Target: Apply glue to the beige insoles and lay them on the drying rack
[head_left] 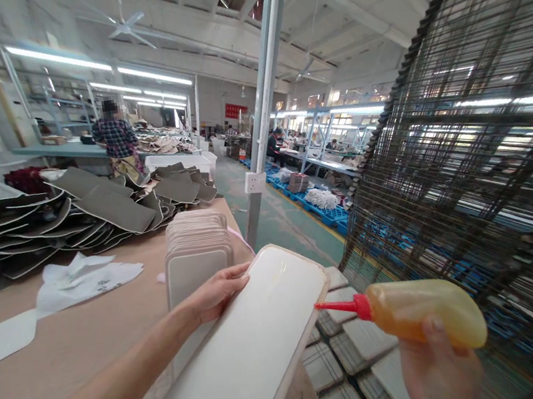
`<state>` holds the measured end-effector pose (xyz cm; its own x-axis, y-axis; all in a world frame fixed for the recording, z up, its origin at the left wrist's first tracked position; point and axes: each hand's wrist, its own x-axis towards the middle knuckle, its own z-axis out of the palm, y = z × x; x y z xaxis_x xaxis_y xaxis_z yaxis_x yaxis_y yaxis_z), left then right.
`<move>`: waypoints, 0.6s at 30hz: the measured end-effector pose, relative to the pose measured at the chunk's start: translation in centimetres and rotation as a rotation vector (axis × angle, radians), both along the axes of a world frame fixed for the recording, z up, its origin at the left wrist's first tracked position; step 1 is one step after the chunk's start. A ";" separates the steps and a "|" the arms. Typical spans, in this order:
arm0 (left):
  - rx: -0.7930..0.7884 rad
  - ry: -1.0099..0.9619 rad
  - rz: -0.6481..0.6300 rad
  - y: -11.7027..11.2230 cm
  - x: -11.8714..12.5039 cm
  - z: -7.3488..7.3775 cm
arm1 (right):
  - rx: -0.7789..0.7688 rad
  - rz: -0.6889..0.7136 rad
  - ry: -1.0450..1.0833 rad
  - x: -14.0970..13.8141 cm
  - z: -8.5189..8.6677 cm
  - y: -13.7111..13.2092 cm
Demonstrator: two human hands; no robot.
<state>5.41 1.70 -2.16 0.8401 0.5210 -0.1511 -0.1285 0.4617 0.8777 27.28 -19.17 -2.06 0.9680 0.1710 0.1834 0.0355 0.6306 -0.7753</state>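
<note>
My left hand (223,292) grips the far left edge of a long white panel (249,344) with rounded corners, thumb on top. The panel slants across the table's right edge towards me. In my right hand (438,361) is a squeeze bottle (426,312) of amber liquid, held on its side. Its red nozzle (339,306) points left, with the tip at the panel's right edge; I cannot tell whether it touches. A pale wet-looking streak shows near the panel's far end. Just beyond my left hand stands a stack of similar panels (198,264).
Dark grey pieces (115,203) are heaped on the brown table (102,347), with a crumpled white sheet (84,281) before them. A tall wire rack (462,128) rises at right, above pale panels (369,338). A metal post (265,98) stands ahead; a person (115,139) works beyond.
</note>
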 end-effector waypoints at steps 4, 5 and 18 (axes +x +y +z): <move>-0.010 -0.013 0.023 0.1 0.1 -0.1 | -0.010 0.041 0.029 0.0 -0.2 0.4; -0.015 -0.015 0.031 0.1 0.1 -0.1 | -0.010 0.055 0.024 0.0 -0.3 0.5; -0.067 0.013 0.104 0.3 0.5 0.3 | -0.031 0.104 0.017 -0.3 -0.7 1.1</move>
<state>5.91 2.02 -1.91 0.7796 0.5940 -0.1985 -0.1681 0.5037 0.8474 26.96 -18.05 -2.72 0.9477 0.2759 0.1603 -0.0420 0.6059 -0.7944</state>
